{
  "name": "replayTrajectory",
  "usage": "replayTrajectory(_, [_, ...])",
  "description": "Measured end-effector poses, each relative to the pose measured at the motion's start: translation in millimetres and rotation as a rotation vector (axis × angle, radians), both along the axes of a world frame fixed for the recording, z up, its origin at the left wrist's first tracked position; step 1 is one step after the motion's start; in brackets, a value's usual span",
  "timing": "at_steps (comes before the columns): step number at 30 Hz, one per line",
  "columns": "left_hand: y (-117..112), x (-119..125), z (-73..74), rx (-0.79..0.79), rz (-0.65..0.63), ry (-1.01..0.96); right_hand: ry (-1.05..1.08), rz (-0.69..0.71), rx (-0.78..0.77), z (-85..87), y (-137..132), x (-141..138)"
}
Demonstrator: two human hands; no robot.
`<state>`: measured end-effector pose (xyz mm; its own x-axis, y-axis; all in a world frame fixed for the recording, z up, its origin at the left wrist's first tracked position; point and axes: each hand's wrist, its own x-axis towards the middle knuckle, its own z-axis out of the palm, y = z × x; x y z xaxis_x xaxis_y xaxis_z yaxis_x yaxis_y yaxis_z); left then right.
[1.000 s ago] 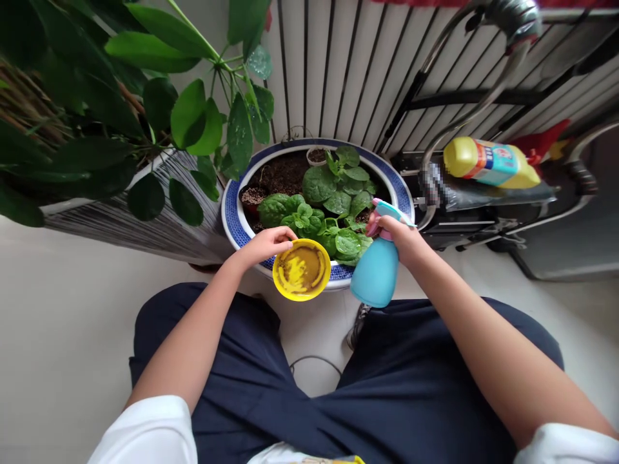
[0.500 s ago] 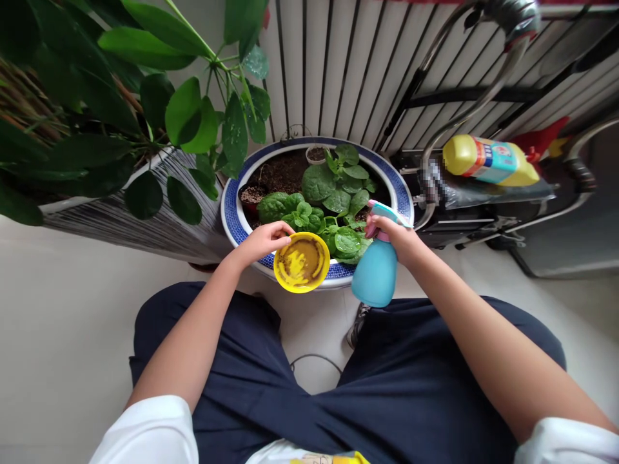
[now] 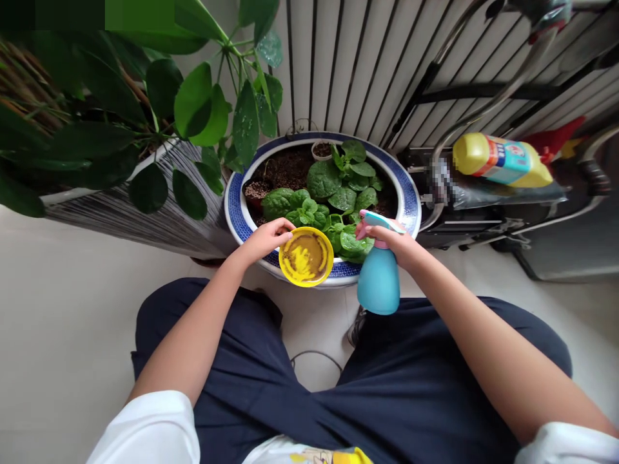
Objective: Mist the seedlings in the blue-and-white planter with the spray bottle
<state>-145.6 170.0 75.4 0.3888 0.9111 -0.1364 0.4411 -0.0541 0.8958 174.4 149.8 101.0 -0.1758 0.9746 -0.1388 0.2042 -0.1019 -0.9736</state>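
Note:
My left hand (image 3: 271, 240) grips the rim of a small yellow bowl (image 3: 306, 256) whose inside is smeared with brown dirt. The bowl is held over the near rim of a large blue-and-white pot (image 3: 235, 212). In my right hand (image 3: 387, 237) is a spray bottle (image 3: 379, 281) with a light blue body and a pink and blue head, fingers wrapped round its neck and trigger. Its nozzle points left, over the green leafy plants (image 3: 325, 180) growing in the pot's dark soil. Some leaves carry water drops.
A tall plant (image 3: 198, 103) in a grey striped planter (image 3: 159, 200) leans in from the left. Behind the pot stands a white slatted radiator (image 3: 333, 64). To the right, a metal-framed cart (image 3: 476, 109) bears a yellow bottle (image 3: 503, 160) lying on its side.
The view has shifted slightly, moving the surroundings a little to the right. The spray bottle now stands more upright, its head a bit further left over the leaves. Both hands keep their holds.

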Motion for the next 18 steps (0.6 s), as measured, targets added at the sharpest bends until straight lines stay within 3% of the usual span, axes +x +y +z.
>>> replayTrajectory(5, [-2,2,2.6,-0.183,0.054,-0.139,0.022,-0.001,-0.002,-1.2,0,-1])
replayTrajectory(10, [-9,9,10.2,-0.404,0.009,-0.268,0.102,-0.012,-0.001,-3.0,0,1])
replayTrajectory(18, [-10,15,9.5,-0.485,-0.053,-0.269,0.043,0.015,0.020,4.1,-3,1])
